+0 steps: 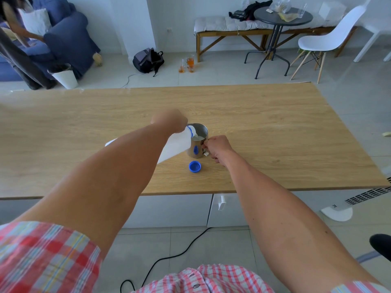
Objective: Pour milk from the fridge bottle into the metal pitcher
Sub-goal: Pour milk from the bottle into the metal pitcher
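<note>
The left hand (pixel 170 120) grips the white plastic milk bottle (pixel 175 145), tipping its blue-ringed neck over the shiny metal pitcher (pixel 197 142) so milk lands inside. The right hand (pixel 218 148) pinches the handle, steadying it. Nearer the person lies the blue cap (pixel 194 166).

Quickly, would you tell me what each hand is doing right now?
Left hand: closed around the tilted milk bottle.
Right hand: closed on the handle of the metal pitcher.

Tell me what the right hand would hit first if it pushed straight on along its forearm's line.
Probably the metal pitcher: the right hand already grips its handle, so it would shove the pitcher toward the tilted milk bottle.
</note>
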Demonstrator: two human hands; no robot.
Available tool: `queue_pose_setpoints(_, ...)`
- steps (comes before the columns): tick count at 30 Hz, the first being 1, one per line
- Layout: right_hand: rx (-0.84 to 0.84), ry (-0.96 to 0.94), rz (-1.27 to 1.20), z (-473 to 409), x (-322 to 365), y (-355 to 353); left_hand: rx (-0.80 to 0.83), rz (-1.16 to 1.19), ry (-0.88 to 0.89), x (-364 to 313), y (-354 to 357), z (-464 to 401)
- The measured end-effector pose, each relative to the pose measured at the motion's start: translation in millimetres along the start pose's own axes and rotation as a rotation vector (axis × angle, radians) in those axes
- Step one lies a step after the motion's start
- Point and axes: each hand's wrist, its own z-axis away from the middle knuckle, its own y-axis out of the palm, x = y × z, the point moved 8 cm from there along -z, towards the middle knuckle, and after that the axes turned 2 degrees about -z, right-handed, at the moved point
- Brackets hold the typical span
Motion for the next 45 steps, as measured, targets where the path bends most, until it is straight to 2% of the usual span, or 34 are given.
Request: queue_pose_setpoints(45,0.013,0.028,-0.029,-11,-8,2,-0.005,-0.016,0.016,-2,-3,2)
